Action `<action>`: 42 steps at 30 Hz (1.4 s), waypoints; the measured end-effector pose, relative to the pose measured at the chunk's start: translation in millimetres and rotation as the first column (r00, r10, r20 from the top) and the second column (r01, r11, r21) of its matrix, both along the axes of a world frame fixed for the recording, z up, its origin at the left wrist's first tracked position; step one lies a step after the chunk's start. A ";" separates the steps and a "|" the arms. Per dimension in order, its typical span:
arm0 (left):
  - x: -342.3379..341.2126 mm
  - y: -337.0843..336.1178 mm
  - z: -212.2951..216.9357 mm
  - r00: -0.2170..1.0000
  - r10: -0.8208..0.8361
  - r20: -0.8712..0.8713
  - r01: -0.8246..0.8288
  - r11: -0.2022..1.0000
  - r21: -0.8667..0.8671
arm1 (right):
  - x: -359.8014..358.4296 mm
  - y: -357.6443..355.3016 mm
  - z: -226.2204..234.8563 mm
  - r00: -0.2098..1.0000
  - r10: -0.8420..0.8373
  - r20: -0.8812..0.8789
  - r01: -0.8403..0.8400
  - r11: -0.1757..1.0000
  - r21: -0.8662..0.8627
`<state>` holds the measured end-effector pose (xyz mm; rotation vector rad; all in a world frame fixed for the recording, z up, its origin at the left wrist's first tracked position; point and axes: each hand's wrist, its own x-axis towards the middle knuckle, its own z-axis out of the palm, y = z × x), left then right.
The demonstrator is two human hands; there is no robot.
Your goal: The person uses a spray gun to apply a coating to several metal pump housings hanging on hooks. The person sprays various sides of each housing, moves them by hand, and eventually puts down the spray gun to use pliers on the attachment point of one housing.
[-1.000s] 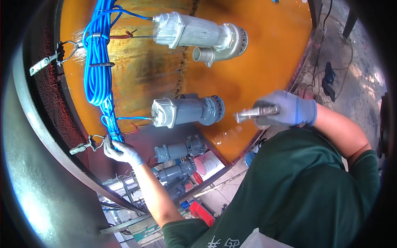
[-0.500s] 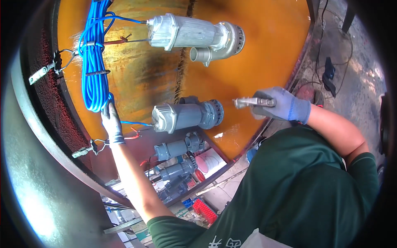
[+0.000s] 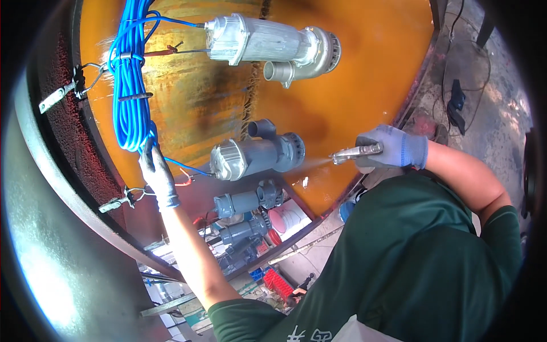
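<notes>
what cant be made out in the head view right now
Handle of the spray gun: head view, hidden by the right hand.
Top end of the blue cable coil: head view, cut off by the upper edge.
Whether the left hand grips or only touches the coil: head view, far-side fingers hidden by the hand itself.
Dark item at upper right: head view, too small to identify.

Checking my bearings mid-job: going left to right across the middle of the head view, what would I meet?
Metal bracket → left hand → grey pump → spray gun → right hand.
</notes>
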<state>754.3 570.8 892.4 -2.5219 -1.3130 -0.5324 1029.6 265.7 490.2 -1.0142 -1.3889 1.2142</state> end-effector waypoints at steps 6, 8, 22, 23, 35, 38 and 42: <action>-22.4 -17.0 1.9 0.996 0.002 0.084 0.004 0.998 -0.070 | -5.2 -2.8 0.1 0.895 -0.243 -0.373 0.220 0.970 -0.104; -24.7 -22.6 1.6 0.993 -0.023 0.115 0.036 0.993 -0.109 | 0.8 -5.8 2.8 0.977 -0.077 -0.198 0.094 0.992 0.080; -31.4 -68.2 -2.7 0.987 -0.113 0.116 0.121 0.991 -0.061 | -5.3 0.5 41.0 0.933 -0.141 -0.331 0.179 0.980 0.086; -24.2 -75.1 -4.6 0.988 -0.072 0.133 0.083 0.994 -0.075 | -5.9 2.6 41.8 0.907 -0.194 -0.375 0.223 0.974 0.036; -29.5 -93.5 -9.4 0.995 -0.056 0.086 0.059 0.998 -0.025 | -12.4 6.7 43.4 0.963 -0.161 -0.216 0.200 0.964 0.174; -30.8 -100.4 -9.0 0.998 -0.011 0.059 0.011 1.000 0.010 | -17.4 3.2 48.3 0.999 0.014 0.033 -0.020 0.987 0.161; -35.3 -104.5 -10.2 0.997 0.006 0.083 -0.007 1.000 0.007 | -21.2 11.5 37.5 0.984 -0.141 -0.114 0.133 0.988 -0.074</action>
